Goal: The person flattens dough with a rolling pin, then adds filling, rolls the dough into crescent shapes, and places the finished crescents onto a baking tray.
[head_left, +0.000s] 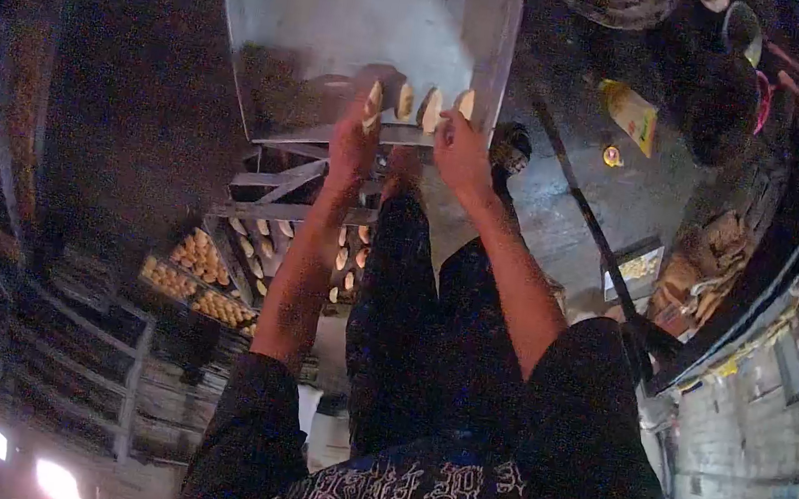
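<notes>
A metal tray lies in front of me, with elongated pale dough pieces in a row along its far edge and another row near its close edge. At the near row, my left hand is closed around a dough piece held upright. My right hand has its fingers pinched at the rightmost dough piece, at the tray's near right corner. Between the hands stand two more dough pieces, one pale and one with a dark side. Part of each hand's grip is hidden.
Below the tray is a metal rack with more filled trays. Several egg trays stand at lower left. On the right are a dark pole, a yellow packet, a bowl and brown sacks on the floor.
</notes>
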Demonstrator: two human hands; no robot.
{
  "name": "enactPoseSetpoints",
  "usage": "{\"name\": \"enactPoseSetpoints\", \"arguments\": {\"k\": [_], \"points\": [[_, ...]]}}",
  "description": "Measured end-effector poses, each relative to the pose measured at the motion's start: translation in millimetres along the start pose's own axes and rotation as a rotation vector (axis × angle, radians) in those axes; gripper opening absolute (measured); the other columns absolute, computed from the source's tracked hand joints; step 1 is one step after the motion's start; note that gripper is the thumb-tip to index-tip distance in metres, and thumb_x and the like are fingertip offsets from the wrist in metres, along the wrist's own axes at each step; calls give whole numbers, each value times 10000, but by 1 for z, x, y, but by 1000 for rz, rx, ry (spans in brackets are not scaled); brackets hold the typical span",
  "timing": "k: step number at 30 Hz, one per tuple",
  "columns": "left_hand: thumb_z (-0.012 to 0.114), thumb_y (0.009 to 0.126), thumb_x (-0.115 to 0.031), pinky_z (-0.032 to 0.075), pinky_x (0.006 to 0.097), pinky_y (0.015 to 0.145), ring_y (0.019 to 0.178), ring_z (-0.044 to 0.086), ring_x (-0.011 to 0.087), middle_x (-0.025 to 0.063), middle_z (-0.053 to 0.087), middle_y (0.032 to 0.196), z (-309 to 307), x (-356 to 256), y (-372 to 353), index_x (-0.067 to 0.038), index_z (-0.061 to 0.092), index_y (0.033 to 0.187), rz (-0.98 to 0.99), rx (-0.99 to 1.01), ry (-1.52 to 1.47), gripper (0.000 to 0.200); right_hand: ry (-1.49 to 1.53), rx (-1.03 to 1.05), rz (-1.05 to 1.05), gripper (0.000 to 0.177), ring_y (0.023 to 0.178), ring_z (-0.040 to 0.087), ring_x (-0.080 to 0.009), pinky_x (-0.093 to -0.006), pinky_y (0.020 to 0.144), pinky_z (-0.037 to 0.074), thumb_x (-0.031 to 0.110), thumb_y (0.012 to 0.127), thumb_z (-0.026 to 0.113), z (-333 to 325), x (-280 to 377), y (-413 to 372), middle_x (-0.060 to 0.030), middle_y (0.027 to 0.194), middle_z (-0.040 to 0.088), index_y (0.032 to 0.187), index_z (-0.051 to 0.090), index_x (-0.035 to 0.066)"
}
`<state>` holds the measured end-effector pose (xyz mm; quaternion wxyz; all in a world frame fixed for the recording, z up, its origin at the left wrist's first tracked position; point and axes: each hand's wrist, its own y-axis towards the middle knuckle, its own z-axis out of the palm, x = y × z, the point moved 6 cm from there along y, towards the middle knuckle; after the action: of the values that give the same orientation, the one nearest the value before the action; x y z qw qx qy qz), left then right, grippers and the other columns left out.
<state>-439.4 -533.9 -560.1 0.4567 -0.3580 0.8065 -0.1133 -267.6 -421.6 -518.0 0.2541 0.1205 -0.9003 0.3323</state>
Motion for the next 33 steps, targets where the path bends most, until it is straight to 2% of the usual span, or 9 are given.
{"name": "enactPoseSetpoints", "arguments": {"k": [6, 9, 13, 14, 16, 20, 23, 26, 33], "points": [[728, 865, -278, 527, 504, 767, 929, 658, 465, 256, 690, 961, 9, 34, -1, -25, 586, 1218, 24, 198, 153, 457, 13, -49, -22, 163, 797, 720, -295, -376, 665, 566, 96, 942, 614, -86, -43, -58, -161, 924, 715, 1093, 639, 42], [738, 847, -348, 527, 516, 774, 907, 667, 464, 267, 691, 935, 9, 30, 7, -7, 577, 1208, 82, 95, 177, 523, 59, -100, -48, 157, 799, 723, -272, -362, 672, 568, 100, 948, 621, -134, -58, -86, -146, 931, 721, 1094, 644, 47], [721, 846, -399, 528, 528, 714, 872, 665, 473, 260, 688, 876, 20, 5, 23, 4, 613, 1057, 259, -56, 508, 467, 112, -136, 68, 160, 780, 719, -256, -345, 680, 564, 104, 953, 624, -172, -91, -118, -133, 951, 727, 1097, 654, 40], [698, 869, -396, 525, 536, 716, 852, 673, 458, 251, 687, 855, 23, 5, 27, 7, 621, 1005, -40, -11, 502, 432, 119, -119, 135, 164, 774, 717, -254, -343, 684, 562, 106, 953, 626, -178, -103, -127, -131, 957, 728, 1099, 656, 38], [679, 888, -395, 528, 529, 730, 860, 682, 436, 242, 694, 863, 34, 21, 32, 7, 631, 993, -19, -68, 582, 418, 157, -137, 123, 162, 784, 717, -253, -345, 692, 558, 106, 954, 623, -188, -128, -143, -130, 961, 729, 1094, 662, 35], [649, 913, -398, 537, 505, 727, 834, 697, 401, 219, 702, 829, 34, 17, 16, 4, 646, 920, 40, -191, 522, 402, 171, -156, 166, 166, 805, 715, -250, -354, 713, 552, 102, 953, 620, -200, -163, -168, -133, 962, 729, 1098, 666, 35], [653, 909, -393, 541, 489, 688, 795, 700, 392, 205, 701, 792, 31, 23, 14, -7, 666, 874, -117, -236, 518, 389, 190, -197, 137, 170, 817, 713, -251, -362, 718, 550, 95, 947, 625, -207, -177, -174, -136, 964, 727, 1101, 665, 36], [674, 882, -440, 537, 497, 690, 767, 699, 392, 199, 703, 784, 30, 19, 19, -23, 689, 863, -52, -232, 512, 418, 185, -213, 167, 176, 820, 713, -266, -366, 717, 549, 106, 947, 624, -206, -180, -177, -140, 969, 727, 1106, 664, 40], [711, 796, -592, 527, 500, 703, 791, 689, 405, 193, 706, 812, 20, 13, 23, -52, 726, 897, -132, -21, 635, 549, 138, -59, 20, 204, 850, 710, -317, -395, 737, 555, 147, 936, 633, -127, -119, -120, -163, 978, 717, 1108, 645, 37]]}}
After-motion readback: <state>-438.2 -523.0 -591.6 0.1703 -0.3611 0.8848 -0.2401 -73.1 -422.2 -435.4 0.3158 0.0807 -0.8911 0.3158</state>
